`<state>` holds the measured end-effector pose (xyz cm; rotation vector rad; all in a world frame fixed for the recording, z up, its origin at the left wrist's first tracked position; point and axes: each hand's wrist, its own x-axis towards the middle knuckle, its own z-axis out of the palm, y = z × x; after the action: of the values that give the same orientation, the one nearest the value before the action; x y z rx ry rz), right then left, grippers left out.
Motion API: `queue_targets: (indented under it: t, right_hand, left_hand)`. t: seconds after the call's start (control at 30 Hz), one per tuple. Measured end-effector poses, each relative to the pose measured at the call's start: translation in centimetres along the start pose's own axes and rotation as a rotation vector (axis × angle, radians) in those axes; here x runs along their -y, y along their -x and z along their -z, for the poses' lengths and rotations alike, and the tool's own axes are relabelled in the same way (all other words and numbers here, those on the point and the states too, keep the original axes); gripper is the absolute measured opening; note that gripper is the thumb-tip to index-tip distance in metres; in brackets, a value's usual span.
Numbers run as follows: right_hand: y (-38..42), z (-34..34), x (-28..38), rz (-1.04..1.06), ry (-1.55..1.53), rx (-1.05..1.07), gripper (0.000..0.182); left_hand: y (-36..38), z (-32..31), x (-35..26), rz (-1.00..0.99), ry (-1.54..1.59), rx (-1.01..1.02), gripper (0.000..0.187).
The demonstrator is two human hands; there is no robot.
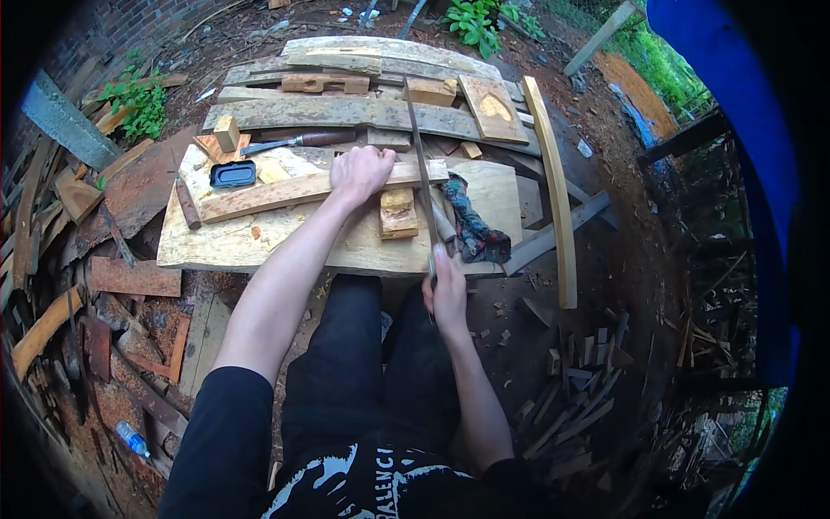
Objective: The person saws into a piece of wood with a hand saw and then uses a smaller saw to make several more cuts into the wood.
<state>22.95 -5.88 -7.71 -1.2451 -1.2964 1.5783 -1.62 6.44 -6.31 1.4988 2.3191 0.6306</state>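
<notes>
My left hand [363,173] is closed over a long wooden strip [285,195] lying across the pale workbench slab [285,242]. My right hand [447,292] grips the handle of a handsaw [418,143], whose long blade points away from me and crosses the strip near its right end. Below the strip, left of the blade, stands a small wooden block [399,214]. A dark patterned cloth [471,223] lies just right of the saw. The saw's handle is mostly hidden by my fingers.
On the bench's left are a black tray [233,175], a chisel [298,141], a wooden-handled tool [187,203] and an upright block [226,133]. Planks [346,114] lie behind, with a heart-carved board [493,108]. A long slat [552,190] is at right; offcuts cover the ground.
</notes>
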Motion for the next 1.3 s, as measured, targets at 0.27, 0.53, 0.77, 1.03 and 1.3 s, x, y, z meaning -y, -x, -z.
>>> queue_targets:
  t: [0.27,0.53,0.77,1.03,1.3]
  right_hand:
    - [10.7,3.9,-1.3,-0.067,0.152,0.007,0.037]
    - [-3.7,-2.0,-0.1,0.044,0.188,-0.058,0.049]
    - [7.2,2.6,-4.3,0.024,0.120,-0.024,0.040]
    - [5.7,2.3,-1.1,-0.035,0.140,-0.002,0.042]
    - [-2.2,-1.6,-1.0,0.072,0.158,-0.076,0.052]
  left_hand:
    - [0.1,-0.4,0.3,-0.059,0.008,0.019,0.056]
    - [0.1,0.3,0.1,-0.055,0.018,0.004,0.055]
    - [0.2,0.6,-0.4,0.023,0.008,0.022,0.055]
    - [0.1,0.6,-0.1,-0.079,-0.006,0.071,0.049]
    - [0.0,0.1,0.1,-0.058,0.005,0.016,0.045]
